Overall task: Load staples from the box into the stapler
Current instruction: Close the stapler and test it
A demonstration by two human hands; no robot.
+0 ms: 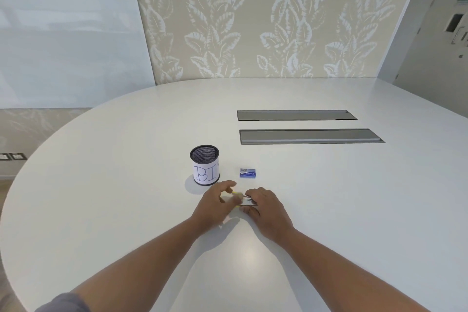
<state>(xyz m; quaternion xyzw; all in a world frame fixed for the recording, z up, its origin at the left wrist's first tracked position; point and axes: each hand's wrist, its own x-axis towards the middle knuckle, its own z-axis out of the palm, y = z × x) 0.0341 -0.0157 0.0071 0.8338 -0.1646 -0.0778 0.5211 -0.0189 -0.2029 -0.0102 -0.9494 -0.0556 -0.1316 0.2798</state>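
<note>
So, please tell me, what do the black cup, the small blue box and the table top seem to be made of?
The black cup looks like metal wire mesh: fine holes show in its wall, with a paper label wrapped round it. The small blue box seems printed cardboard, matte with sharp edges. The table top is white, smooth and semi-glossy, perhaps laminate; it reflects light softly.

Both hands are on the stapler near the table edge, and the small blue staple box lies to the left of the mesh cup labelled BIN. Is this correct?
Not quite. In the head view the blue staple box lies to the right of the mesh cup, not the left. The rest holds: the left hand and right hand are both on the stapler.
</note>
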